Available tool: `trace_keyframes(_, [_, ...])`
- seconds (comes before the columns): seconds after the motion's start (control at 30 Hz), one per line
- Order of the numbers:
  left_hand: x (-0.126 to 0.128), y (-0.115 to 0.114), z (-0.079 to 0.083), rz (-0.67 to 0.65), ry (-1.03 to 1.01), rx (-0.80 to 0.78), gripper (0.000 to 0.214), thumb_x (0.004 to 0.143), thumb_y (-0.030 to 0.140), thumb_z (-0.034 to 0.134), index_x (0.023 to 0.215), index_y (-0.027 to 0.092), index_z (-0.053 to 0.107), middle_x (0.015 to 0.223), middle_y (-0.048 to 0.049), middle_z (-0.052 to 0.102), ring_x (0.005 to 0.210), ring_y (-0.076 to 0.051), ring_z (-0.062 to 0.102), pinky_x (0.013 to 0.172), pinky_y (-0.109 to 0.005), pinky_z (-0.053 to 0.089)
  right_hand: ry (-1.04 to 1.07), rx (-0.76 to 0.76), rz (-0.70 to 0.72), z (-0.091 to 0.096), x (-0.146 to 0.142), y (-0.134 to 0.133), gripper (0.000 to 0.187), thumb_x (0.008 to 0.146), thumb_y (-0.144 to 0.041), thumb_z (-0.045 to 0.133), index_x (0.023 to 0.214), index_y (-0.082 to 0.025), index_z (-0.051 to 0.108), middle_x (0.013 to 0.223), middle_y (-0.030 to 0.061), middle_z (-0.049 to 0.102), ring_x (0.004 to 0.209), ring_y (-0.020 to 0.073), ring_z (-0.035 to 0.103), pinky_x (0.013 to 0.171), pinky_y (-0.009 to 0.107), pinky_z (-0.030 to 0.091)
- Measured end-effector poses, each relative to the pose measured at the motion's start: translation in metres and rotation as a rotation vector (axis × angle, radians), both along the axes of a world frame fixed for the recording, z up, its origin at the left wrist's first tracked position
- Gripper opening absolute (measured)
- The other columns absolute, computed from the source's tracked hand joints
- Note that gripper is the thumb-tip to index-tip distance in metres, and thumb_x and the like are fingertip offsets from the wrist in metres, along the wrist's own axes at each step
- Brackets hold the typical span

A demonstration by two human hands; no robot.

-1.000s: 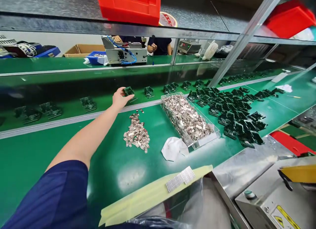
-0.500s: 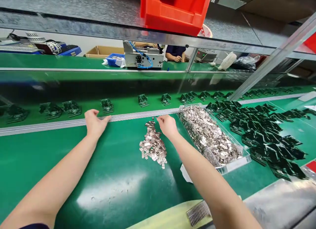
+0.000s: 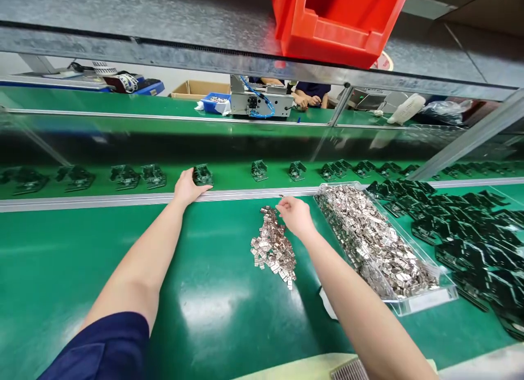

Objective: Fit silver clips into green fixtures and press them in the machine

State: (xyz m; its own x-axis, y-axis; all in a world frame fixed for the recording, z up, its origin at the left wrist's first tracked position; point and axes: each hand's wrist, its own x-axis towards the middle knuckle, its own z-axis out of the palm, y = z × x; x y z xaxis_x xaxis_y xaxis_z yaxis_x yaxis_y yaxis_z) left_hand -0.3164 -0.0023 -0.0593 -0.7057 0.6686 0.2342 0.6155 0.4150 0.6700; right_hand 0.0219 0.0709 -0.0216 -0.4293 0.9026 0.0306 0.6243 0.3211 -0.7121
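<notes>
My left hand (image 3: pixel 187 186) reaches over the metal rail onto the conveyor belt and has its fingers round a dark green circuit board (image 3: pixel 202 174). My right hand (image 3: pixel 295 215) hovers at the far end of a loose heap of small silvery metal clips (image 3: pixel 273 248) on the green bench, its fingers pinched together on something I cannot make out. A clear tray (image 3: pixel 426 300) full of the same clips lies just right of that hand.
More boards ride the belt in a row (image 3: pixel 257 170). A big pile of dark boards (image 3: pixel 462 227) lies at the right. A red bin (image 3: pixel 335 19) sits on the overhead shelf. Another person's hands (image 3: pixel 305 100) work at a machine (image 3: pixel 260 101) across the line.
My left hand has moved right along the rail and onto a board on the belt. My right hand has stayed at the top of the clip heap. The view has shifted left.
</notes>
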Motion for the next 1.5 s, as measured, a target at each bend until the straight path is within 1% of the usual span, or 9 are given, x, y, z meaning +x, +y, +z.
trace_keyframes(0.1, [0.029, -0.011, 0.009, -0.027, -0.098, 0.169, 0.076, 0.060, 0.028, 0.083, 0.125, 0.011, 0.047, 0.136, -0.0181, 0.046, 0.114, -0.032, 0.060, 0.103, -0.043, 0.047, 0.179, -0.092, 0.019, 0.014, 0.038, -0.044, 0.016, 0.086, -0.031, 0.056, 0.079, -0.018, 0.063, 0.068, 0.0036, 0.067, 0.065, 0.0188, 0.067, 0.060, 0.028, 0.052])
trace_keyframes(0.17, [0.071, -0.021, 0.010, -0.113, -0.189, 0.243, 0.070, 0.063, 0.026, 0.082, 0.122, 0.013, 0.045, 0.129, -0.0157, 0.052, 0.105, -0.026, 0.065, 0.095, -0.039, 0.053, 0.348, -0.168, 0.009, 0.018, 0.068, -0.078, 0.022, 0.082, -0.039, 0.062, 0.080, -0.018, 0.066, 0.068, 0.0051, 0.067, 0.066, 0.0203, 0.066, 0.058, 0.029, 0.052])
trace_keyframes(0.27, [0.160, -0.050, 0.003, -0.349, -0.374, 0.264, 0.061, 0.063, 0.023, 0.082, 0.112, 0.018, 0.045, 0.112, -0.0100, 0.065, 0.093, -0.021, 0.070, 0.085, -0.036, 0.059, 0.573, -0.126, -0.075, 0.018, 0.107, -0.126, 0.023, 0.076, -0.042, 0.072, 0.076, -0.019, 0.070, 0.086, 0.0091, 0.067, 0.081, 0.0233, 0.065, 0.058, 0.028, 0.051])
trace_keyframes(0.37, [0.245, -0.095, 0.005, -0.678, -0.760, 0.307, 0.054, 0.067, 0.023, 0.081, 0.109, 0.020, 0.045, 0.112, -0.0075, 0.067, 0.100, -0.021, 0.069, 0.087, -0.035, 0.058, 0.645, -0.048, -0.181, 0.015, 0.131, -0.165, 0.017, 0.078, -0.037, 0.073, 0.074, -0.021, 0.070, 0.106, 0.0105, 0.063, 0.099, 0.0250, 0.061, 0.067, 0.030, 0.051])
trace_keyframes(0.5, [0.305, -0.136, 0.022, -0.935, -1.062, 0.245, 0.054, 0.071, 0.016, 0.078, 0.114, 0.024, 0.046, 0.102, -0.0014, 0.067, 0.090, -0.014, 0.068, 0.079, -0.025, 0.057, 0.622, -0.021, -0.281, 0.008, 0.145, -0.200, 0.013, 0.084, -0.031, 0.068, 0.076, -0.021, 0.068, 0.117, 0.0099, 0.059, 0.113, 0.0261, 0.056, 0.090, 0.038, 0.046])
trace_keyframes(0.67, [0.330, -0.144, 0.031, -1.040, -1.148, 0.206, 0.050, 0.072, 0.013, 0.078, 0.111, 0.026, 0.050, 0.092, 0.0022, 0.063, 0.077, -0.009, 0.064, 0.066, -0.016, 0.053, 0.590, 0.024, -0.339, -0.002, 0.151, -0.223, 0.007, 0.085, -0.024, 0.066, 0.078, -0.022, 0.067, 0.124, 0.0089, 0.057, 0.121, 0.0269, 0.052, 0.104, 0.044, 0.037])
trace_keyframes(1.1, [0.338, -0.157, 0.010, -1.071, -0.985, 0.206, 0.033, 0.086, 0.030, 0.066, 0.116, 0.027, 0.053, 0.085, -0.0011, 0.057, 0.067, -0.011, 0.053, 0.059, -0.020, 0.046, 0.531, 0.069, -0.426, -0.007, 0.148, -0.232, 0.013, 0.083, -0.026, 0.066, 0.071, -0.021, 0.063, 0.111, 0.0098, 0.059, 0.108, 0.0260, 0.057, 0.085, 0.036, 0.048])
trace_keyframes(1.33, [0.340, -0.159, 0.008, -0.994, -0.966, 0.162, 0.029, 0.089, 0.031, 0.060, 0.116, 0.026, 0.051, 0.085, -0.0010, 0.055, 0.070, -0.013, 0.051, 0.063, -0.023, 0.048, 0.730, -0.111, -0.428, -0.016, 0.147, -0.234, 0.005, 0.086, -0.024, 0.062, 0.083, -0.021, 0.060, 0.098, 0.0066, 0.060, 0.090, 0.0198, 0.060, 0.075, 0.031, 0.051])
trace_keyframes(1.5, [0.340, -0.159, 0.012, -0.988, -0.937, 0.149, 0.027, 0.089, 0.031, 0.060, 0.114, 0.026, 0.052, 0.082, 0.0001, 0.054, 0.068, -0.012, 0.051, 0.063, -0.023, 0.050, 0.859, -0.240, -0.444, -0.014, 0.147, -0.234, 0.010, 0.080, -0.028, 0.069, 0.080, -0.020, 0.062, 0.091, 0.0046, 0.058, 0.082, 0.0178, 0.060, 0.071, 0.029, 0.053])
